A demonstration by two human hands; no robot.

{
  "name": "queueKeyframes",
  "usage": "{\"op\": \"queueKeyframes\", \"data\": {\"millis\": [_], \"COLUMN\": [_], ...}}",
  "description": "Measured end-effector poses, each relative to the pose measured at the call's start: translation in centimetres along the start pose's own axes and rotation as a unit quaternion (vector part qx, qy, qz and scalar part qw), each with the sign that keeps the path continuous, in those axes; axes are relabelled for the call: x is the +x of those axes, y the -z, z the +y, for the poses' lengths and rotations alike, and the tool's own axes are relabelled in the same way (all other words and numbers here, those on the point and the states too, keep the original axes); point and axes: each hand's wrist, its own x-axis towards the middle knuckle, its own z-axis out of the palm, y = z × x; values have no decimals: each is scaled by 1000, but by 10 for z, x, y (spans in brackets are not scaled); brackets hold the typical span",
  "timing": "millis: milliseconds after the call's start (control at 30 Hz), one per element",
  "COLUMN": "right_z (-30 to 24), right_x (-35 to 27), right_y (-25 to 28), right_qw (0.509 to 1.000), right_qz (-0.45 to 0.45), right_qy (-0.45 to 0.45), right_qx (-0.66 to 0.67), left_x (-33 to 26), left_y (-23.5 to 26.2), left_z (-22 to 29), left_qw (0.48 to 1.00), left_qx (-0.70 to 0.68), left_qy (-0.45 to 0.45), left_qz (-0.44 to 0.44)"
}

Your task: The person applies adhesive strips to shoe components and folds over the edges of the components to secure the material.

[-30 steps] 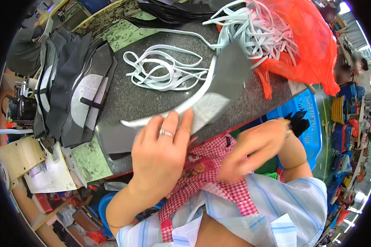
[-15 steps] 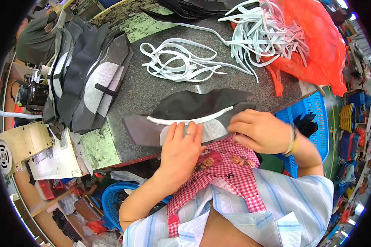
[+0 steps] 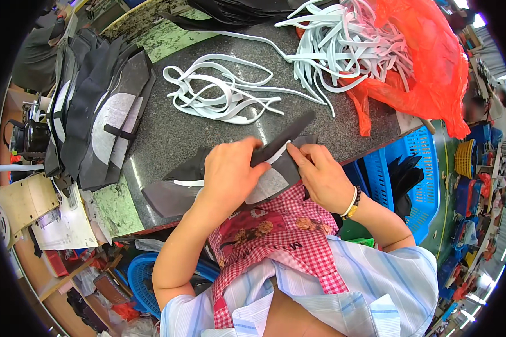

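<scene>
A dark fabric piece (image 3: 168, 199) with a pale grey patch (image 3: 269, 186) lies at the table's near edge. Along its curve runs a white strip (image 3: 188, 183), partly covered by my left hand. My left hand (image 3: 230, 171) is closed on the fabric, thumb against a black upper flap (image 3: 291, 128) that is folded up over the strip. At the strip's right end, my right hand (image 3: 323, 177) pinches the fabric edge between thumb and forefinger. The fingertips of my left hand are hidden behind the flap.
Loose white strips (image 3: 219, 101) lie beyond the work, with a larger heap (image 3: 348, 50) on a red plastic bag (image 3: 433, 67). Stacked dark fabric pieces (image 3: 109, 129) stand at left. Blue baskets (image 3: 427, 191) sit below the table's right side and near edge (image 3: 143, 275).
The black upper flap has been lifted and folded toward the strip. My left hand moved up from the patch onto the fabric; my right hand shifted left to the strip's end.
</scene>
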Motion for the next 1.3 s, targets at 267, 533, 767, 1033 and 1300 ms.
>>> {"op": "queueKeyframes", "data": {"millis": [267, 533, 767, 1033, 1300], "right_z": [20, 25, 16, 3, -66], "right_x": [21, 38, 45, 38, 86], "right_y": [22, 41, 44, 0, -26], "right_qw": [989, 969, 973, 971, 945], "right_qz": [-79, -208, -137, -143, -158], "right_qy": [-27, 62, 106, 188, 4], "right_qx": [121, -122, 151, 39, 285], "left_x": [-30, -31, -33, -96, -104], "left_y": [-50, -66, -56, -18, -48], "left_z": [-4, 1, 0, -87, -82], "left_qw": [876, 834, 865, 877, 894], "left_qx": [261, 400, 358, 352, 270], "left_qy": [-303, -286, -272, -247, -187], "left_qz": [270, 249, 223, 213, 305]}}
